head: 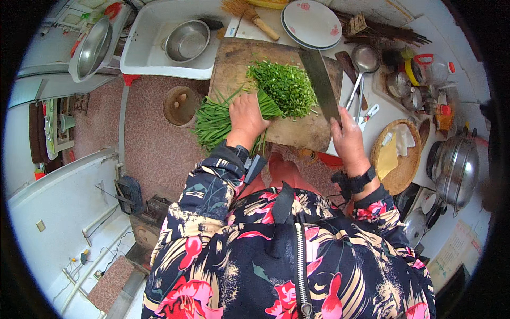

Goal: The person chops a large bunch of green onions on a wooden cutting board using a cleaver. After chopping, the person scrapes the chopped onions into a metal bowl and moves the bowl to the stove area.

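Observation:
My left hand presses down on a bunch of uncut garlic chives at the left side of a worn wooden cutting board. The long leaves hang past the board's near left edge. Their cut ends face a heap of finely chopped chives in the middle of the board. In my right hand is the handle of a cleaver. Its broad, dark blade points away from me, right of the chopped heap and apart from the bunch.
Behind the board lie stacked plates and a straw brush. A white sink holds a metal basin. To the right are a ladle, a wicker basket and several jars. A round pot stands on the floor.

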`<state>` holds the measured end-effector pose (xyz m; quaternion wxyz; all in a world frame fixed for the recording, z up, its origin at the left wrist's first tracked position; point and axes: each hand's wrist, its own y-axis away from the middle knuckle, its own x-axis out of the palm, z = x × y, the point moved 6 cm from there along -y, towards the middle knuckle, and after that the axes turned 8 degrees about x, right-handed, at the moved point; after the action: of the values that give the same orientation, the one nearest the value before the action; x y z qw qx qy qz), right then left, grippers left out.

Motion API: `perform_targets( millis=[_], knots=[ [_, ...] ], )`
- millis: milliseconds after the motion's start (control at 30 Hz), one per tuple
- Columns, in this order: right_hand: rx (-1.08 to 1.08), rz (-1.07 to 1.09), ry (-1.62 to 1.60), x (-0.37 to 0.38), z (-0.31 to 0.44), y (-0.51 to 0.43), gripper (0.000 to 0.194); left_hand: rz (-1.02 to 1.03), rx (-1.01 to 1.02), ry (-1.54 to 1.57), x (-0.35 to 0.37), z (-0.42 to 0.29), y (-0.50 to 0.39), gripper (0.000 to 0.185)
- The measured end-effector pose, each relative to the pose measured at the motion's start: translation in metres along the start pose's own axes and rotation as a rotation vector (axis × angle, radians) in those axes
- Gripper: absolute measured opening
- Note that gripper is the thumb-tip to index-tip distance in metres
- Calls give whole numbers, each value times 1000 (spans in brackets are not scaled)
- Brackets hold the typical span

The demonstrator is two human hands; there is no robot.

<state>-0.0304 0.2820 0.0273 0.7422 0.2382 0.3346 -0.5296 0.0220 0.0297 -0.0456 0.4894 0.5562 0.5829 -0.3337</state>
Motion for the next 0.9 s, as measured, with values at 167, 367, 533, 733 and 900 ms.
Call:
perform_targets(
  millis=[167, 367, 533, 733, 900],
  knots=[
    [-53, -11, 118, 3, 9, -15, 48, 36, 44, 86, 11, 8, -6, 66],
    [-27, 5, 127, 12, 4, -18, 48, -91, 77, 69, 0, 0, -5, 59],
    [-161, 58, -30, 2, 35, -7, 44, -23, 7, 48, -3, 3, -2, 68],
    [-188, 188, -9, 19, 63, 21, 36, -68, 7, 91, -3, 2, -2, 65],
    [-157, 279, 62, 31, 61, 26, 36, -21, -34, 72, -4, 3, -1, 64]
  ],
)
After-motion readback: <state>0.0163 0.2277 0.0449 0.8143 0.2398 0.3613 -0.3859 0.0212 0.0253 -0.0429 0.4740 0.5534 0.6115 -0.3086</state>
